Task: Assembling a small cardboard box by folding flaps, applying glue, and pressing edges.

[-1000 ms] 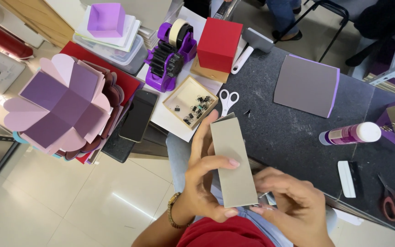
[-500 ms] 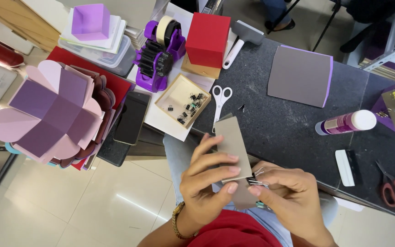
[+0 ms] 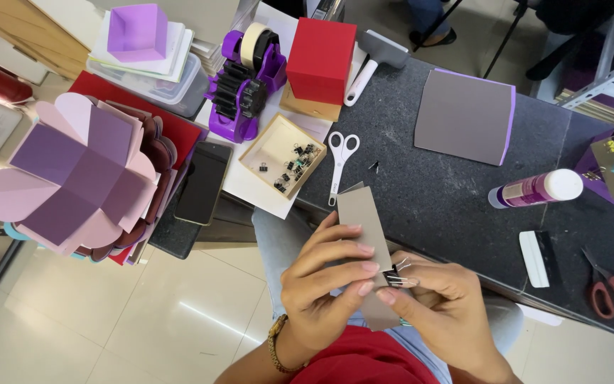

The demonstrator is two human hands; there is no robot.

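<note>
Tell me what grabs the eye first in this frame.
Low centre, the left hand and right hand hold a grey card strip with a small binder clip at its edge. At far left sits an unfolded purple paper box; a red cube stands top centre beside a purple tape dispenser.

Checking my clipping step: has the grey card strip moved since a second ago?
Yes. The grey card strip dropped toward the person, away from the white scissors.
</note>
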